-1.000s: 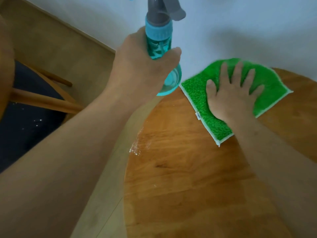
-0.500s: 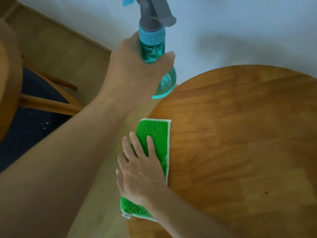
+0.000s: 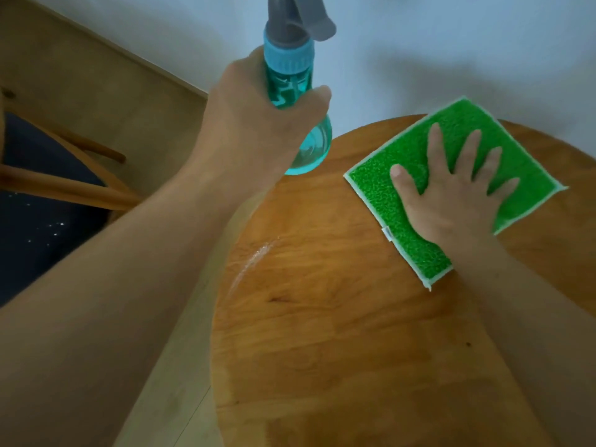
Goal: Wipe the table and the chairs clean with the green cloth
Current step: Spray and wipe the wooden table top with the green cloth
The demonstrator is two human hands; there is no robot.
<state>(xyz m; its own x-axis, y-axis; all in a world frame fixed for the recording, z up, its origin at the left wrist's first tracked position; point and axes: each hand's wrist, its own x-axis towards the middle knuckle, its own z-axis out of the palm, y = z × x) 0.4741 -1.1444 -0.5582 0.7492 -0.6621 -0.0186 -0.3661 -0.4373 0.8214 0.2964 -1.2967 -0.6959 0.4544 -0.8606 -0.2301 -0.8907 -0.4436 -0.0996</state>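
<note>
The green cloth (image 3: 374,188) with a white border lies flat on the far part of the round wooden table (image 3: 338,333). My right hand (image 3: 451,204) presses down on it, palm flat and fingers spread. My left hand (image 3: 254,124) is wrapped around the neck of a teal spray bottle (image 3: 290,75) with a grey trigger head, held in the air over the table's far left edge. A wet streak (image 3: 254,256) glistens on the tabletop near its left rim. A wooden chair (image 3: 64,185) with a dark seat (image 3: 38,253), dotted with white specks, stands at the left.
A pale wall (image 3: 419,43) runs close behind the table. Light wooden floor (image 3: 96,75) shows between the chair and the table. My left forearm crosses the lower left of the view.
My right hand has swept the cloth from the table's near left edge out to the far right side. The spray bottle has stayed raised in roughly the same place.
</note>
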